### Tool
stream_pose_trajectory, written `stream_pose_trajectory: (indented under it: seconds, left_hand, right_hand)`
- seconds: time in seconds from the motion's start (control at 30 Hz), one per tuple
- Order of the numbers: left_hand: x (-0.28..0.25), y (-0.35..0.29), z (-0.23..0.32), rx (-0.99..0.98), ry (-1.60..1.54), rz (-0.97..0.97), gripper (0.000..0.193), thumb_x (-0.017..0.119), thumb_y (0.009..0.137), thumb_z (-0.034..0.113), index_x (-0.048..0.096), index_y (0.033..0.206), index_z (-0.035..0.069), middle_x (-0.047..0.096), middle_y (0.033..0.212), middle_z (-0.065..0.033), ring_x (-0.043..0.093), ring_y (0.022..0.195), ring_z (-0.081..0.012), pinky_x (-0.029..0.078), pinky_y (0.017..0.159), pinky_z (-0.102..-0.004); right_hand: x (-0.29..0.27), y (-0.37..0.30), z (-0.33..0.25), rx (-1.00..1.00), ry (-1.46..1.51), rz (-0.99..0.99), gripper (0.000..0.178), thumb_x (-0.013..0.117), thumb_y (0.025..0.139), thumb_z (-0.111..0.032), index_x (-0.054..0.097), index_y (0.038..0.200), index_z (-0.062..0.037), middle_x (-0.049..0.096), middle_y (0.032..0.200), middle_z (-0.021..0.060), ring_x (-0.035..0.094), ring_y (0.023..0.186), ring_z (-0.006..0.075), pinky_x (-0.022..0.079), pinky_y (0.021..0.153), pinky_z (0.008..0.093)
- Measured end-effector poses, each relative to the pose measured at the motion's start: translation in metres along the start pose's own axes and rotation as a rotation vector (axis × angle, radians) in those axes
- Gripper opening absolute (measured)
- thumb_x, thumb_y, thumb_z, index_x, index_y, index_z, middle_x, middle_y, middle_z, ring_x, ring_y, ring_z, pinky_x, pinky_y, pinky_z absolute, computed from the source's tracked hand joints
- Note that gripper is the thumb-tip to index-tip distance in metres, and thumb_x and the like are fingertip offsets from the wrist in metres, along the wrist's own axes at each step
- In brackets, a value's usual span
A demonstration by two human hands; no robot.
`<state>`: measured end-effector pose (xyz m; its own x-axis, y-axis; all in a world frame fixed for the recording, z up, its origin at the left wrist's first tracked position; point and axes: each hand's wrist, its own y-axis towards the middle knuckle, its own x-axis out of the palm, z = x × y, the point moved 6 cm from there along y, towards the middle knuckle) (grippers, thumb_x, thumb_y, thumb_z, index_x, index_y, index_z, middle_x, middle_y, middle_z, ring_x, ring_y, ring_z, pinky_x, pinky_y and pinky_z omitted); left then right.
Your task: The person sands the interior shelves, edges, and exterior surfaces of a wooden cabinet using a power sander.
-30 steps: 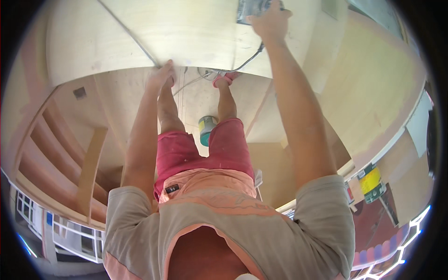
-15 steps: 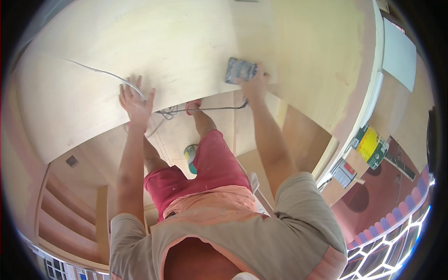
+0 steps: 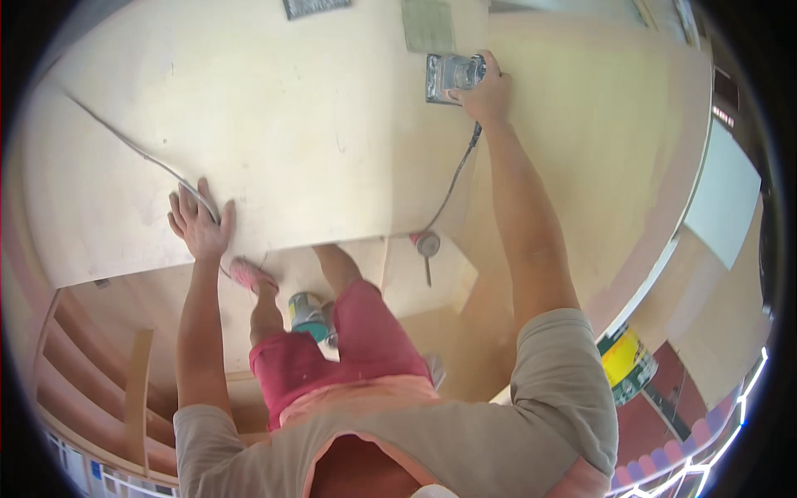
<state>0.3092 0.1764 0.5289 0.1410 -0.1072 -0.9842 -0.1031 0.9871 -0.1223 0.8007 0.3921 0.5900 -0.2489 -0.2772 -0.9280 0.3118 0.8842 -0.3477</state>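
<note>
My right hand (image 3: pixel 491 93) is wrapped round the end of an electric palm sander (image 3: pixel 446 79), whose flat pad lies against a broad pale wooden panel (image 3: pixel 290 141). From the sander a dark cord (image 3: pixel 452 187) hangs down over the panel's near edge. Farther left, my left hand (image 3: pixel 202 228) rests on the panel with fingers spread. A thin grey cable (image 3: pixel 137 151) runs across the panel and passes at the fingers of that hand; whether it goes over or under them is hard to tell.
A grey rectangular pad (image 3: pixel 315 7) and a greenish rectangular patch (image 3: pixel 428 26) are at the far side. Below the panel's edge are a metal can (image 3: pixel 307 314) by my legs and a small round object (image 3: pixel 427 243). A yellow-and-green can (image 3: pixel 624 365) stands right; curved shelves (image 3: pixel 91 378) are left.
My right hand has carried the sander farther away and a little right across the panel. The left hand lies farther left in view, still spread. The view has shifted, showing the far pad and patch.
</note>
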Motion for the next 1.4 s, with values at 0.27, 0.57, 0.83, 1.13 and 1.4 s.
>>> stream_pose_trajectory:
  seconds: [0.27, 0.57, 0.83, 1.13, 1.4]
  left_hand:
    - [-0.001, 0.007, 0.005, -0.002, -0.049, 0.037, 0.061, 0.059, 0.081, 0.053, 0.053, 0.131, 0.019, 0.031, 0.146, -0.0139, 0.019, 0.138, -0.0373, 0.012, 0.108, -0.0542]
    - [-0.012, 0.004, 0.005, -0.056, -0.08, 0.072, 0.05, 0.063, 0.077, 0.049, 0.065, 0.113, 0.014, 0.035, 0.145, -0.0121, 0.025, 0.136, -0.0351, 0.017, 0.107, -0.054]
    - [-0.007, 0.007, 0.005, -0.052, -0.117, 0.078, 0.049, 0.064, 0.075, 0.049, 0.065, 0.109, 0.015, 0.037, 0.144, -0.0099, 0.029, 0.135, -0.0347, 0.018, 0.107, -0.0542]
    - [-0.011, 0.004, -0.001, -0.064, -0.059, 0.0, 0.057, 0.062, 0.078, 0.051, 0.056, 0.128, 0.026, 0.037, 0.144, -0.0087, 0.03, 0.134, -0.0336, 0.02, 0.106, -0.0535]
    - [-0.008, 0.001, 0.002, -0.036, -0.061, 0.069, 0.053, 0.062, 0.077, 0.053, 0.059, 0.124, 0.027, 0.037, 0.144, -0.0073, 0.028, 0.135, -0.0327, 0.02, 0.106, -0.0533]
  right_hand:
    - [-0.027, 0.118, -0.066, -0.044, 0.171, 0.093, 0.101, 0.088, 0.054, -0.025, 0.031, 0.137, -0.0138, 0.045, 0.126, 0.0218, 0.05, 0.109, 0.0386, 0.044, 0.092, 0.0412]
    - [0.013, 0.023, -0.099, -0.233, 0.042, -0.037, 0.092, 0.086, 0.056, -0.018, 0.038, 0.135, -0.0199, 0.045, 0.12, 0.0225, 0.044, 0.117, 0.0401, 0.04, 0.097, 0.0426]
    - [0.036, 0.039, -0.238, -0.352, 0.138, 0.021, 0.09, 0.088, 0.054, -0.022, 0.042, 0.132, -0.024, 0.048, 0.12, 0.0221, 0.049, 0.109, 0.0387, 0.043, 0.094, 0.0425]
    - [0.011, 0.032, -0.119, -0.238, 0.166, -0.028, 0.094, 0.087, 0.056, -0.02, 0.039, 0.136, -0.0109, 0.044, 0.128, 0.0225, 0.045, 0.114, 0.0408, 0.039, 0.098, 0.0455]
    - [0.034, -0.06, -0.073, -0.046, -0.094, 0.043, 0.097, 0.085, 0.059, -0.03, 0.032, 0.139, -0.0152, 0.038, 0.132, 0.0241, 0.041, 0.12, 0.038, 0.039, 0.099, 0.0427]
